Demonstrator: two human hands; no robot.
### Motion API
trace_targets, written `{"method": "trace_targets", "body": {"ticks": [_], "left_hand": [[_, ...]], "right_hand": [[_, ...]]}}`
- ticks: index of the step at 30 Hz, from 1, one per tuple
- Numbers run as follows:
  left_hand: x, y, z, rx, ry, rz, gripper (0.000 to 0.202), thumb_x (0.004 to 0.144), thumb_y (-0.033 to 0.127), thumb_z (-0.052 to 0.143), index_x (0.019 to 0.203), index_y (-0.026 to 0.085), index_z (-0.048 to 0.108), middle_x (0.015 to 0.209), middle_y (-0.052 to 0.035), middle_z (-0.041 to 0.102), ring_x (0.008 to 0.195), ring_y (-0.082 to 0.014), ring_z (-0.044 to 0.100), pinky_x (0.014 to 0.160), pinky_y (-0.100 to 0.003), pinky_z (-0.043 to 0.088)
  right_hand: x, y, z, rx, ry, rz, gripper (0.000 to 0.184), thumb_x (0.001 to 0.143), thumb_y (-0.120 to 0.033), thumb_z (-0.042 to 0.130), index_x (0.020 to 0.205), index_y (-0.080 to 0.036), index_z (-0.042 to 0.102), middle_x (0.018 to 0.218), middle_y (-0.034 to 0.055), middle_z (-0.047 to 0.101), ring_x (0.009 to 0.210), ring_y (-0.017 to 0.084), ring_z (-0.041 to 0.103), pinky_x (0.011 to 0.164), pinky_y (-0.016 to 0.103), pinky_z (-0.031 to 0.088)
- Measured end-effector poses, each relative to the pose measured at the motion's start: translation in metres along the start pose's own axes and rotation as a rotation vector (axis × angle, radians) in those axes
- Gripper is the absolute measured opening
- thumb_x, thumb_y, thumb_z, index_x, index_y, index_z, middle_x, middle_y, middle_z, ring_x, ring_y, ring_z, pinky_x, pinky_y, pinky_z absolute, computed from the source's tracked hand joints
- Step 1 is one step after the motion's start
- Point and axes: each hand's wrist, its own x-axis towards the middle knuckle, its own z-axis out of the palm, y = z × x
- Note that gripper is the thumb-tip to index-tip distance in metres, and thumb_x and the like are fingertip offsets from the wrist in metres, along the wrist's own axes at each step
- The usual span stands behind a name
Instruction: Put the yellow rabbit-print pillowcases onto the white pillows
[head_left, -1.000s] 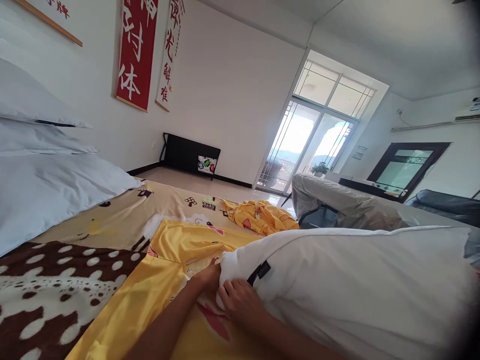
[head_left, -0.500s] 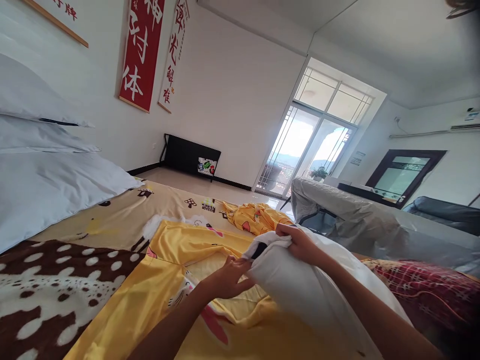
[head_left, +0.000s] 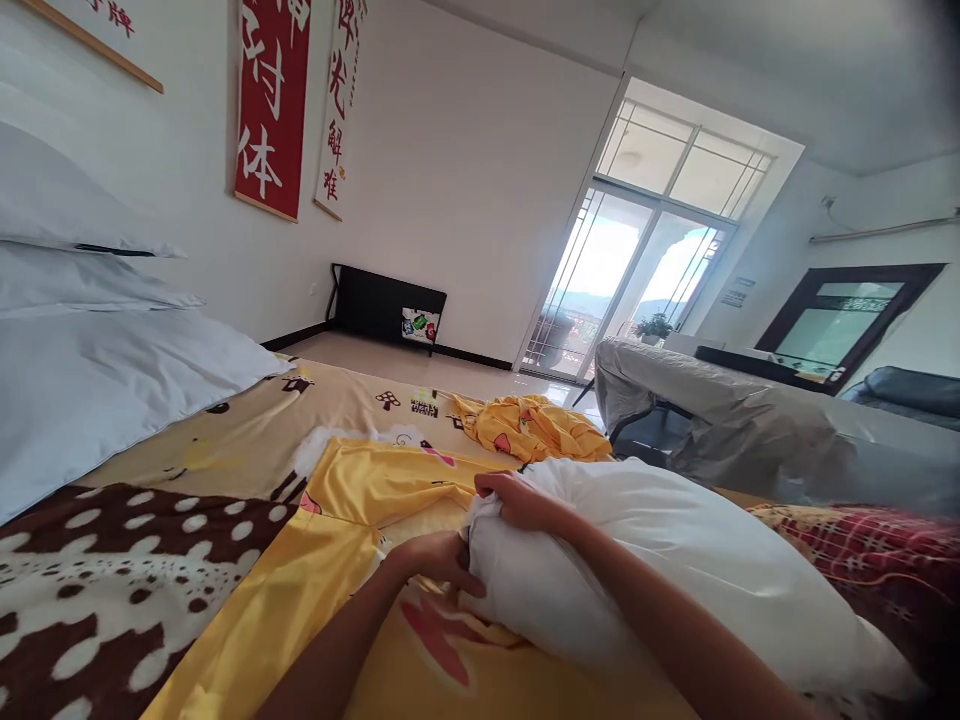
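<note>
A plump white pillow (head_left: 697, 560) lies slanting across the bed at the right. My right hand (head_left: 521, 500) is closed on the upper part of its near-left end. Just below, my left hand (head_left: 439, 560) grips the same end, its thumb showing against the white cloth and its other fingers partly hidden. Beneath both hands a yellow pillowcase (head_left: 247, 620) with pink and white cartoon prints is spread out, a fold of it lifted beside the pillow's end. Behind the pillow lies a crumpled yellow cloth (head_left: 540, 425).
White pillows (head_left: 112, 380) are stacked at the left. A brown and cream patterned blanket (head_left: 135, 560) covers the bed. To the right are a red checked cloth (head_left: 885, 560) and furniture under plastic sheeting (head_left: 750, 400). A black panel (head_left: 375, 300) stands by the wall.
Both hands have moved left and brought the pillow's end with them. More of the white pillow now lies over the yellow pillowcase. The view has shifted slightly.
</note>
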Motion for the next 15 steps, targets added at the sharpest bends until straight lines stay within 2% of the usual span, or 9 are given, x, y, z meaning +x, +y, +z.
{"method": "trace_targets", "body": {"ticks": [2,3,5,7,8,11,13,15], "left_hand": [[-0.007,-0.006,-0.011,0.015,0.008,-0.061,0.036,0.059,0.046,0.075,0.080,0.018,0.071,0.069,-0.0030,0.067,0.066,-0.0222,0.062,0.061,-0.029,0.044],[-0.012,-0.004,-0.015,0.019,0.034,-0.088,0.047,0.059,0.051,0.074,0.092,0.019,0.070,0.077,-0.0046,0.069,0.072,-0.0243,0.064,0.065,-0.030,0.046],[-0.017,0.004,-0.020,0.015,0.165,-0.100,0.074,0.059,0.058,0.072,0.121,0.019,0.059,0.105,-0.0107,0.068,0.096,-0.0302,0.062,0.080,-0.035,0.047],[-0.015,0.013,-0.016,-0.053,0.330,-0.013,0.093,0.057,0.058,0.074,0.135,0.019,0.043,0.129,-0.0141,0.056,0.117,-0.0329,0.051,0.095,-0.039,0.041],[-0.011,0.017,-0.011,-0.132,0.399,0.057,0.096,0.055,0.055,0.077,0.137,0.020,0.041,0.133,-0.0139,0.052,0.121,-0.0327,0.048,0.098,-0.040,0.039],[0.007,0.023,0.011,-0.447,0.536,0.184,0.085,0.054,0.042,0.081,0.128,0.018,0.047,0.125,-0.0109,0.058,0.113,-0.0287,0.053,0.094,-0.037,0.042],[0.017,0.023,0.024,-0.590,0.607,0.177,0.068,0.058,0.037,0.079,0.117,0.016,0.053,0.112,-0.0090,0.063,0.102,-0.0257,0.058,0.087,-0.034,0.044],[0.023,0.023,0.031,-0.634,0.650,0.172,0.049,0.061,0.033,0.075,0.104,0.014,0.058,0.097,-0.0069,0.066,0.089,-0.0232,0.059,0.077,-0.031,0.045]], "right_hand": [[0.010,0.002,0.012,0.005,0.013,-0.004,0.028,0.046,-0.005,0.037,0.070,-0.020,0.040,0.068,-0.0019,0.047,0.067,0.013,0.037,0.060,0.025,0.026],[0.012,0.003,0.015,0.010,0.017,-0.006,0.029,0.046,-0.005,0.037,0.071,-0.020,0.041,0.069,-0.0018,0.047,0.066,0.013,0.037,0.060,0.025,0.025],[0.014,0.007,0.015,0.020,0.020,-0.005,0.030,0.046,-0.005,0.038,0.072,-0.020,0.042,0.069,-0.0020,0.049,0.066,0.013,0.038,0.059,0.024,0.025],[0.013,0.010,0.014,0.044,0.037,-0.009,0.031,0.046,-0.005,0.038,0.073,-0.020,0.042,0.071,-0.0023,0.050,0.067,0.012,0.039,0.060,0.024,0.026],[0.012,0.011,0.014,0.068,0.056,-0.013,0.031,0.046,-0.005,0.038,0.073,-0.020,0.042,0.071,-0.0027,0.050,0.067,0.012,0.039,0.060,0.023,0.027],[0.009,0.012,0.018,0.154,0.125,-0.014,0.030,0.045,-0.006,0.038,0.071,-0.020,0.040,0.067,-0.0043,0.046,0.065,0.011,0.036,0.059,0.023,0.026],[0.008,0.011,0.021,0.176,0.139,-0.008,0.029,0.044,-0.007,0.039,0.070,-0.020,0.039,0.065,-0.0051,0.044,0.063,0.011,0.034,0.056,0.023,0.025],[0.006,0.009,0.023,0.145,0.110,0.000,0.030,0.043,-0.008,0.040,0.071,-0.020,0.039,0.066,-0.0053,0.045,0.062,0.011,0.035,0.055,0.023,0.024]]}}
